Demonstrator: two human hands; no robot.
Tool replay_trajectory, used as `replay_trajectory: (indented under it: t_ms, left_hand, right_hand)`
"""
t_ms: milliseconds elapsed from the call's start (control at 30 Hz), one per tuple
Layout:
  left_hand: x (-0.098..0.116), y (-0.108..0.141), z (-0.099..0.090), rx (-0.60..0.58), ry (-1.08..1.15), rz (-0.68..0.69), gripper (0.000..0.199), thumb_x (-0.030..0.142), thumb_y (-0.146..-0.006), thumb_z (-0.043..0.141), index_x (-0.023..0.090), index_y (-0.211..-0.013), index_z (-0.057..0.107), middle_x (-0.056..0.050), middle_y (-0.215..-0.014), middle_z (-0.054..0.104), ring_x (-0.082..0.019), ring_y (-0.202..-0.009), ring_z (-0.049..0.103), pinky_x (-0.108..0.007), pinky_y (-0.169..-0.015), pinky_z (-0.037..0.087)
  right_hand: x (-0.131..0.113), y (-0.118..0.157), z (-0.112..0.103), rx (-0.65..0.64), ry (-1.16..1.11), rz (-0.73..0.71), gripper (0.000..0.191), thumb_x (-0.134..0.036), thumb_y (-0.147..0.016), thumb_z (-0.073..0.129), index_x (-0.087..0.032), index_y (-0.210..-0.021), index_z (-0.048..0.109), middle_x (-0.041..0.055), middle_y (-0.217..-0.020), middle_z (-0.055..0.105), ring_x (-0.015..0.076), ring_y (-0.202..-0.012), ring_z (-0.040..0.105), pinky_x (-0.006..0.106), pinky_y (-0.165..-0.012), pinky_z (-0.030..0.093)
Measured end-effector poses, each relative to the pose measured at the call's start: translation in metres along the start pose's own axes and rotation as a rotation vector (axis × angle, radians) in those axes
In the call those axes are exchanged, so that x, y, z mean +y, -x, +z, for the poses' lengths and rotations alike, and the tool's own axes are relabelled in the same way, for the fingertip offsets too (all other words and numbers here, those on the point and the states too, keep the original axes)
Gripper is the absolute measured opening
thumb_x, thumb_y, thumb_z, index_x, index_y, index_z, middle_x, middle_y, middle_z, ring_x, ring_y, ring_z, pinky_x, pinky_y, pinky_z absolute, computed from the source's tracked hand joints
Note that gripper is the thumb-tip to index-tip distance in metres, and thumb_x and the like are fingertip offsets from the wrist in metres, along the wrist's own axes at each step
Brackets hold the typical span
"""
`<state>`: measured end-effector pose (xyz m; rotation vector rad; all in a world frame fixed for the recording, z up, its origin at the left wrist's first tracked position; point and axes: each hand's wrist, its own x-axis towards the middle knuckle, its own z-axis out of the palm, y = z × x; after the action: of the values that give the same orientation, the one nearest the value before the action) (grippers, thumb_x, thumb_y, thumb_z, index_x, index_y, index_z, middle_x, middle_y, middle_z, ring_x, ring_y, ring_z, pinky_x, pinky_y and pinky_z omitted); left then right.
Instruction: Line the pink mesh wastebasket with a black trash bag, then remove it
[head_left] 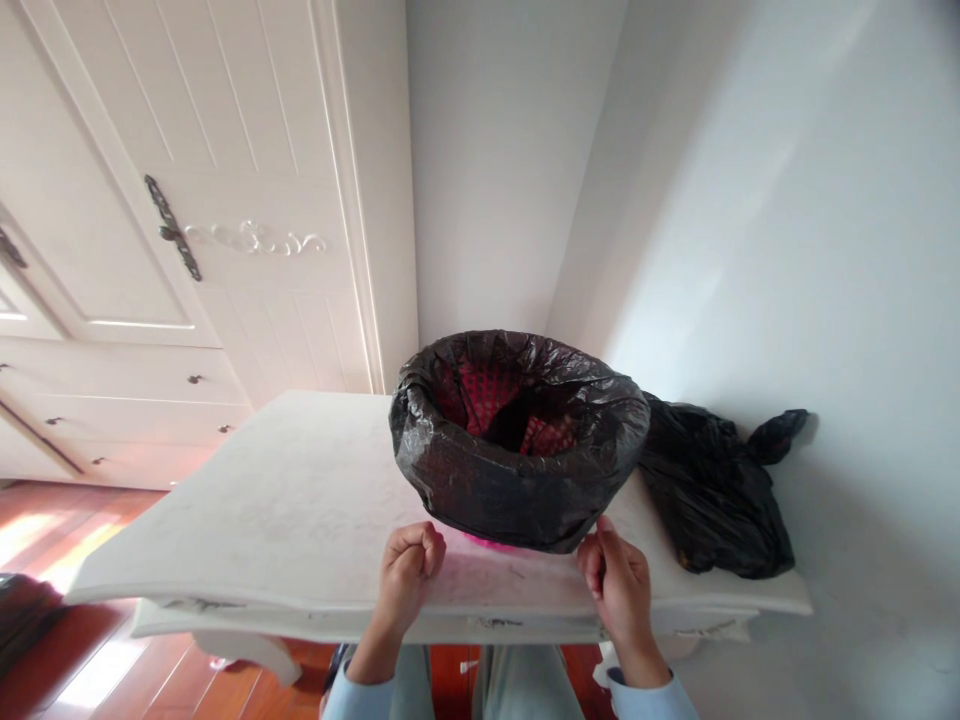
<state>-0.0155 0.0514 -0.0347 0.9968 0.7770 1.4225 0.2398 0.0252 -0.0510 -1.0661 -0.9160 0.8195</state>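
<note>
A pink basket-like bin (491,393) stands on the white table (315,470), lined with a black plastic bag (510,490) folded down over its rim. Pink latticed wall shows through inside the opening. My left hand (411,562) is closed at the bag's lower left edge; whether its fingers grip any plastic is hidden. At the lower right edge of the bag is my right hand (613,575), also closed, its fingertips against the hem. Right of the bin, a second black bag (716,490), tied at the top, lies on the table against the wall.
A white wardrobe (300,180) with dark handles stands at the left back. Pale walls (787,250) meet behind the table. Below are a red-brown wooden floor (180,670) and a dark object (26,610) at the left edge.
</note>
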Motion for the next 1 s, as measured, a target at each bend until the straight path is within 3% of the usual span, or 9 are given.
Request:
replay_trajectory:
  t_ms: [567,1000]
  left_hand:
    - [0.0002,0.0005,0.0006,0.058,0.009,-0.017,0.024,0.025,-0.058,0.055,0.02,-0.04,0.04,0.004,-0.04,0.028,-0.008,-0.043,0.028,-0.024,-0.046,0.02]
    - [-0.0027,0.0005,-0.0021,0.023,-0.029,-0.018,0.025,0.025,-0.058,0.053,0.02,-0.039,0.037,0.004,-0.04,0.027,-0.008,-0.043,0.028,-0.025,-0.046,0.021]
  right_hand:
    - [-0.0024,0.0033,-0.0013,-0.041,0.128,0.027,0.071,-0.065,-0.095,0.048,-0.02,-0.04,0.046,0.0,-0.037,0.038,0.0094,-0.037,0.038,0.028,-0.043,0.026]
    - [0.0003,0.0014,-0.0017,-0.038,0.117,0.061,0.071,-0.066,-0.094,0.05,-0.02,-0.04,0.046,0.0003,-0.037,0.039,0.0091,-0.037,0.038,0.026,-0.042,0.027]
